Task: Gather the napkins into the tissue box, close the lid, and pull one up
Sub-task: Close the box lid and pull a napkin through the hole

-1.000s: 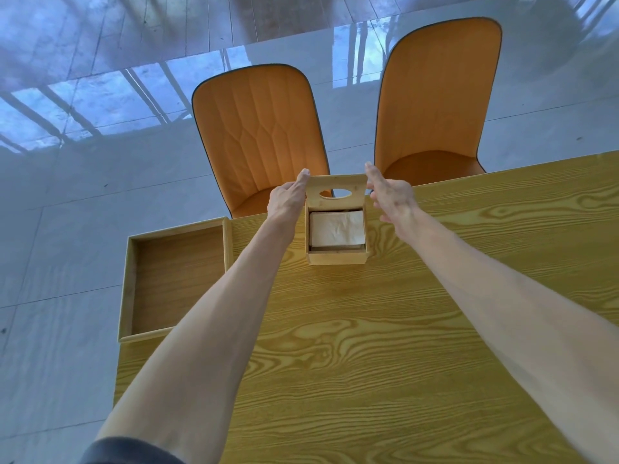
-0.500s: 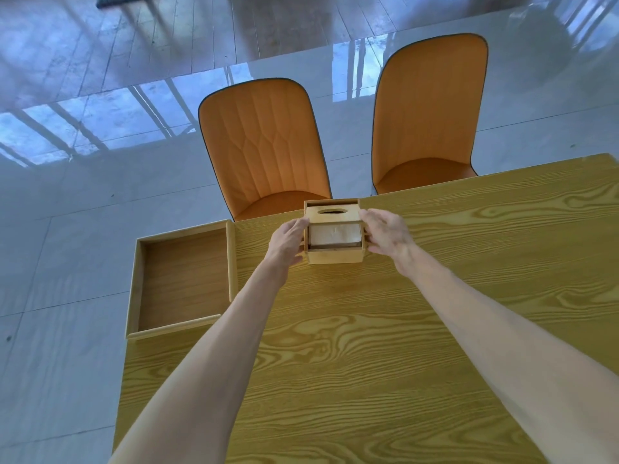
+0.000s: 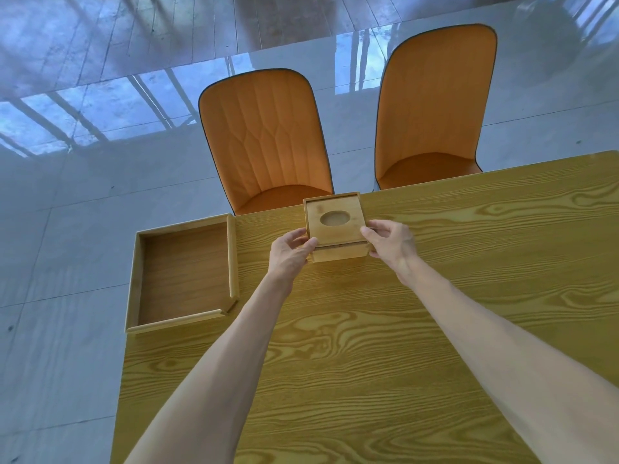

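Note:
A small wooden tissue box (image 3: 338,254) stands near the far edge of the wooden table (image 3: 368,346). Its lid (image 3: 335,221), with an oval hole in the middle, lies flat on top of the box. My left hand (image 3: 289,252) pinches the lid's near left corner. My right hand (image 3: 390,244) holds the near right corner with thumb and fingers. The napkins are hidden under the lid; nothing pokes out of the hole.
A shallow wooden tray (image 3: 182,272) sits at the table's left edge, overhanging it. Two orange chairs (image 3: 268,142) (image 3: 432,108) stand behind the far edge. Glossy tiled floor lies to the left and beyond.
The lid has swung down from upright to flat on the box, covering the napkins. Both hands followed it down to its near corners.

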